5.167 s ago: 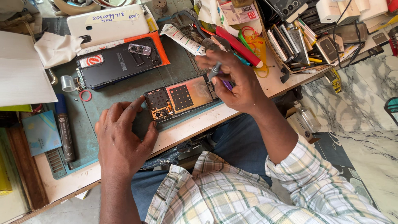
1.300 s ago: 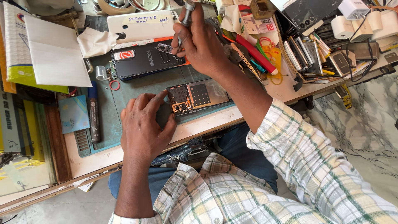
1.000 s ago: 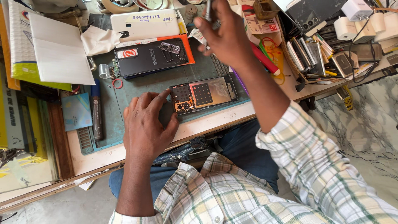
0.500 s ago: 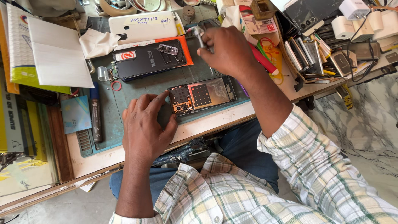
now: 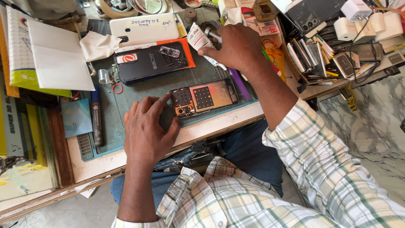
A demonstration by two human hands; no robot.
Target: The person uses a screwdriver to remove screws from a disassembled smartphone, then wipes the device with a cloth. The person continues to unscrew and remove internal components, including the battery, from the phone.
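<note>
An opened phone with its back off lies on the green work mat, showing its circuit board and a copper-coloured plate. My left hand rests flat on the mat, its fingertips touching the phone's left end. My right hand is just beyond the phone's far side, fingers closed around a small metal-handled tool whose grey end sticks out to the left. Its thumb lies against a white and red tube. The tool's tip is hidden by the hand.
A black back cover lies on an orange case, with a white phone and a crumpled cloth behind it. A blue marker lies at the mat's left. A crowded rack of tools and parts fills the right.
My right hand, earlier raised over the far clutter with the tool, has come down toward the white tube behind the opened phone. My left hand has stayed at the phone's left end.
</note>
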